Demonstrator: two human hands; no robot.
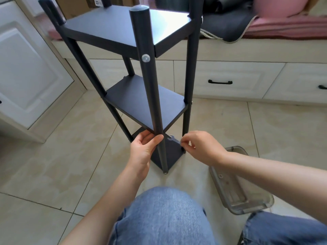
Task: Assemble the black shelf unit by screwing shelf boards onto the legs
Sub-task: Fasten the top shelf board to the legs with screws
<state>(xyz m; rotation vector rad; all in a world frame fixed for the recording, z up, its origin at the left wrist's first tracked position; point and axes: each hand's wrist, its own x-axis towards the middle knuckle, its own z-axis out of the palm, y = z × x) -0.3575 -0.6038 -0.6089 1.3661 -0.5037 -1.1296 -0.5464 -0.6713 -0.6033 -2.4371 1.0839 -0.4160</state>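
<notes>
Head view: a black shelf unit (141, 101) stands on the floor. The left hand (143, 149) curls its fingers round the near leg (150, 96), likely steadying it, while the right hand (203, 147) pinches a small wrench (174, 139) at the leg's middle-board joint

Two bare forearms reach in from the bottom edge, no sleeves showing on either, no watch, no rings that can be made out. The left hand (144, 149) sits at about 11 o'clock from the near knee, the right hand (201, 147) at about 1 o'clock. Below, light blue denim jeans (159, 218) fill 6 o'clock, faded and softly creased, with a second denim leg (283, 230) at 4 o'clock.
</notes>
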